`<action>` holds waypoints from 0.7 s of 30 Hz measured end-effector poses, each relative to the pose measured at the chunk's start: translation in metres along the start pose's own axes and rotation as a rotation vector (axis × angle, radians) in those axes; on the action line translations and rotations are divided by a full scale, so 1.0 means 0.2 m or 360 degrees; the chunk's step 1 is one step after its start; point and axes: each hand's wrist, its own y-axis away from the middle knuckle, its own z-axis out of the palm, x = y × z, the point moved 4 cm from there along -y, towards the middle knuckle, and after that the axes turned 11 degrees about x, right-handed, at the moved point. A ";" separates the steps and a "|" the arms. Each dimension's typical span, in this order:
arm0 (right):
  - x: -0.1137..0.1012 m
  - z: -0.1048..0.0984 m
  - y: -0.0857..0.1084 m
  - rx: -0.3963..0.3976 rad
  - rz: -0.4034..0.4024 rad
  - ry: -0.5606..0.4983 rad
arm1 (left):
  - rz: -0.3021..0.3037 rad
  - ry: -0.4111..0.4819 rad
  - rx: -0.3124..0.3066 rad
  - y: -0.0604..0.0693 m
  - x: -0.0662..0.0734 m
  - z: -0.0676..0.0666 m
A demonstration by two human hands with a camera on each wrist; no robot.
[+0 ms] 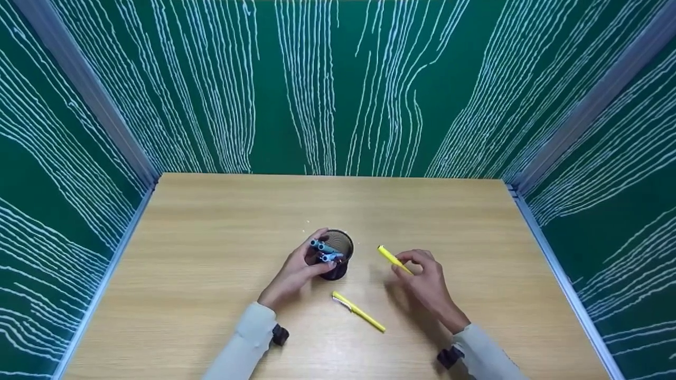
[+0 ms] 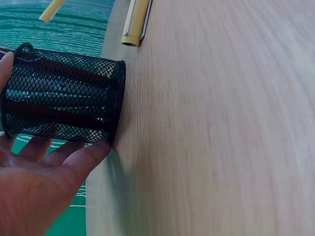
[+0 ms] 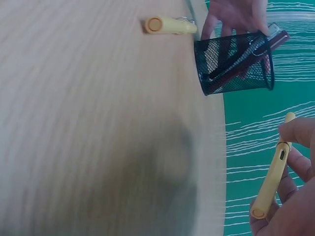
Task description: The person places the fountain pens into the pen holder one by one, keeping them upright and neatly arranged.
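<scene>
My left hand (image 1: 290,273) holds a black mesh pen cup (image 1: 336,271) by its side, fingers and thumb around it near the rim. The cup looks upright on the table. Several pens with blue-toned ends (image 1: 328,257) lean inside it, and their ends show above the rim in the right wrist view. To the right, my right hand (image 1: 429,279) pinches a yellow pen (image 1: 392,257) above the table, apart from the cup. A second yellow pen (image 1: 364,315) with a metal clip lies on the table, between the hands and closer to me.
The wooden table (image 1: 222,211) is enclosed at the back and sides by green panels (image 1: 348,84) with wavy white lines. Metal posts (image 1: 549,137) stand at the corners. A few tiny white specks (image 1: 307,221) lie beyond the cup.
</scene>
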 end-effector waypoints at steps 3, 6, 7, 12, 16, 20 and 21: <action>-0.01 -0.01 -0.01 0.0015 0.0005 -0.0012 | 0.0003 -0.0017 0.0000 0.00 0.00 0.00; -0.02 -0.02 -0.02 0.0032 -0.0005 -0.0003 | 0.0008 -0.0053 0.0004 0.00 0.00 0.00; -0.03 -0.02 -0.03 0.0037 -0.0012 -0.0003 | 0.0005 -0.0061 0.0006 0.00 0.00 -0.01; -0.04 -0.04 -0.05 0.0047 -0.0013 0.0020 | 0.0023 -0.0069 -0.0005 -0.01 -0.01 0.00; -0.07 -0.06 -0.09 0.0087 -0.0063 0.0006 | 0.0039 -0.0021 -0.0026 -0.01 0.00 0.00; -0.10 -0.08 -0.12 0.0137 -0.0138 -0.0061 | 0.0030 0.0021 -0.0032 -0.01 0.00 0.00; -0.10 -0.08 -0.13 0.0148 -0.0152 -0.0080 | 0.0033 0.0012 -0.0028 -0.01 0.00 0.00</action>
